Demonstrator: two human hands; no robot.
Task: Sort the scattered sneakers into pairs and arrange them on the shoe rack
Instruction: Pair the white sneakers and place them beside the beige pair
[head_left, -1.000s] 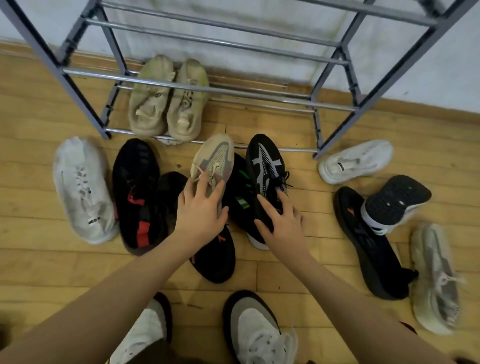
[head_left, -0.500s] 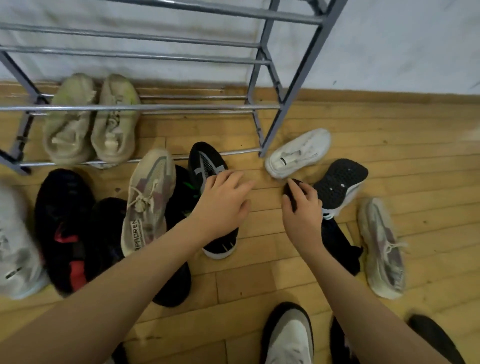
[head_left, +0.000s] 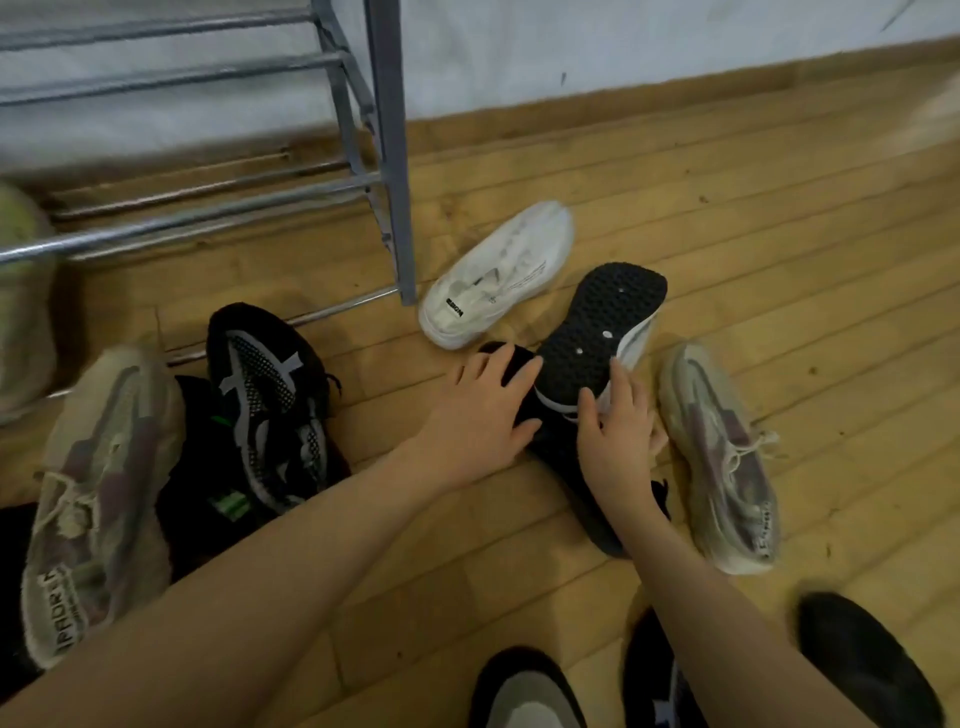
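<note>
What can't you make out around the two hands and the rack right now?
- Black sneaker, head view: mostly hidden under both hands and the overturned sneaker.
- Right hand: whether it grips the overturned sneaker or only touches it is unclear.
- Pale shoe on the rack: cut by the left edge, blurred.
- Left hand: palm contact hidden.

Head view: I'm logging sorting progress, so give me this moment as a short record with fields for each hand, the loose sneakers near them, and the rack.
left hand: fingers spread, resting on the black sneaker lying on the floor
right hand: fingers on the heel end of the overturned sneaker, whose studded black sole faces up
white sneaker: on the floor by the rack's foot, untouched
beige sneaker: on the floor right of the hands, untouched
shoe rack: the lowest rails in view carry no shoe at this end
</note>
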